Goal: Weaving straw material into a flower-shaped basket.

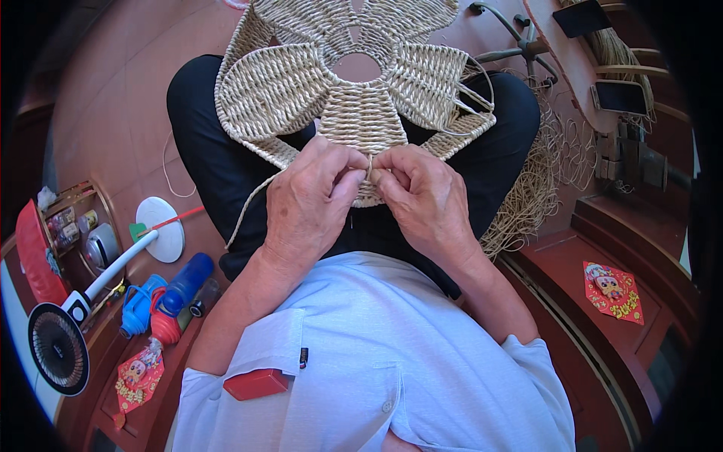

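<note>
A flower-shaped woven straw piece (361, 113), with broad petals round an open centre hole, rests across my lap. At the tip of its nearest petal, my left hand (310, 197) and my right hand (423, 194) meet with thumbs and fingertips pinched. Between them shows a thin straw cord (370, 167), gripped by both hands against the weave. A longer tail of cord (248, 205) hangs from beside my left hand down over my thigh. On the right petal, a loose loop of cord (491, 89) sticks out. My fingers hide part of the near edge.
Coiled straw cord (527, 200) heaps on the floor at my right. To the left stand a small fan (59, 349), a blue bottle (188, 282) and a box of jars (79, 226). A wheeled chair base (527, 47) and a table with phones (619, 96) are at far right.
</note>
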Demonstrator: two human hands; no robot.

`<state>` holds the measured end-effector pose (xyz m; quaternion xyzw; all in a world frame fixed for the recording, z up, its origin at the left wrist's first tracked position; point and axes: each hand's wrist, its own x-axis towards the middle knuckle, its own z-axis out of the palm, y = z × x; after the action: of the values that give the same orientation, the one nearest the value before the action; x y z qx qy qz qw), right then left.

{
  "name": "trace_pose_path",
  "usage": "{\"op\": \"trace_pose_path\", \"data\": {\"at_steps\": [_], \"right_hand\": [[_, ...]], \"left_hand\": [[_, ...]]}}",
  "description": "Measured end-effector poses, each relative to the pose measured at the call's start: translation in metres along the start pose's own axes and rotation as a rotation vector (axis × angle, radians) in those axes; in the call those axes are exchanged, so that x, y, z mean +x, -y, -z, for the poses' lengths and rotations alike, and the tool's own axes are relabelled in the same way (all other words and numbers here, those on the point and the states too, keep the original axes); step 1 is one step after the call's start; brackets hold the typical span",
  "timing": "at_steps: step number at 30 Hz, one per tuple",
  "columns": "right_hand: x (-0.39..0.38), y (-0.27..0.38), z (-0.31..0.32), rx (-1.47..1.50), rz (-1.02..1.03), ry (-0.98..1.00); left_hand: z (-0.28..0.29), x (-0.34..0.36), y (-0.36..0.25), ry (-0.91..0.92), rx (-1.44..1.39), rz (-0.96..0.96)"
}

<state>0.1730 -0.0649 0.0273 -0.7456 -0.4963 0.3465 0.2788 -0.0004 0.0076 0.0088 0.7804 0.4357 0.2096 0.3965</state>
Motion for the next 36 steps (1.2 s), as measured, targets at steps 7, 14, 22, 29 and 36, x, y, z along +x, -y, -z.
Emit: {"op": "trace_pose_path", "data": {"at_steps": [7,14,22,29,36], "right_hand": [[-0.002,-0.004,-0.004,-0.064,0.070,-0.009],[-0.006,-0.004,-0.012,-0.157,0.086,-0.056],[-0.007,-0.004,-0.019,-0.184,0.061,-0.079],[-0.006,-0.007,-0.016,-0.168,0.064,-0.046],[-0.005,-0.015,-0.006,-0.065,0.165,-0.005]], "left_hand": [[0.004,0.005,0.005,0.089,0.047,-0.094],[0.007,0.009,0.009,0.192,0.148,-0.163],[0.003,0.008,0.012,0.187,0.112,-0.155],[-0.007,0.006,0.013,0.108,0.153,-0.166],[-0.004,0.005,0.009,0.099,0.170,-0.169]]}}
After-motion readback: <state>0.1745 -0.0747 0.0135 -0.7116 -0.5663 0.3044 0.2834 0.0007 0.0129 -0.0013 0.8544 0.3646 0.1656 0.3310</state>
